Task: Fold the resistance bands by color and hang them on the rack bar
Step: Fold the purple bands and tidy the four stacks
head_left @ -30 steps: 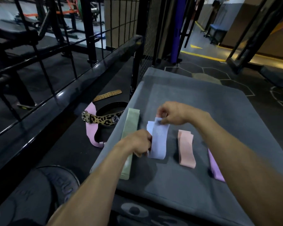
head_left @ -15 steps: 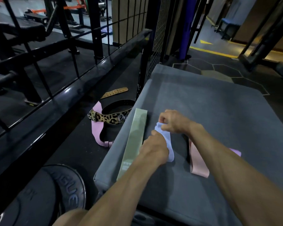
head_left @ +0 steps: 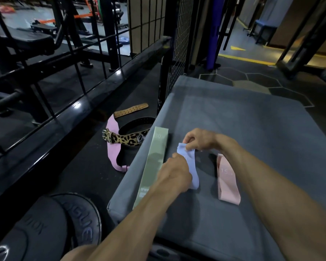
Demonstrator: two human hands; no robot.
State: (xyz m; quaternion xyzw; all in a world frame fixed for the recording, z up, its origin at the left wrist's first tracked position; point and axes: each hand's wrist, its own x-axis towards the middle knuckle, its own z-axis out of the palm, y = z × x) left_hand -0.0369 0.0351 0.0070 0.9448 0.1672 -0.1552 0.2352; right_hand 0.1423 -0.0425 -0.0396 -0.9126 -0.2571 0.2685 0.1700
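Lavender resistance band (head_left: 190, 166) is mid-fold on the grey pad (head_left: 252, 129), between the green band (head_left: 152, 166) and pink band (head_left: 227, 181); left hand (head_left: 174, 174) and right hand (head_left: 198, 140) pinch its ends. Next, probably, pressing the crease flat.

Left hand (head_left: 174, 175) covers near half of blue band (head_left: 193, 171); finger grip unseen. Weight plates (head_left: 51, 230) cut by bottom edge. Green band (head_left: 151, 169) print unreadable.
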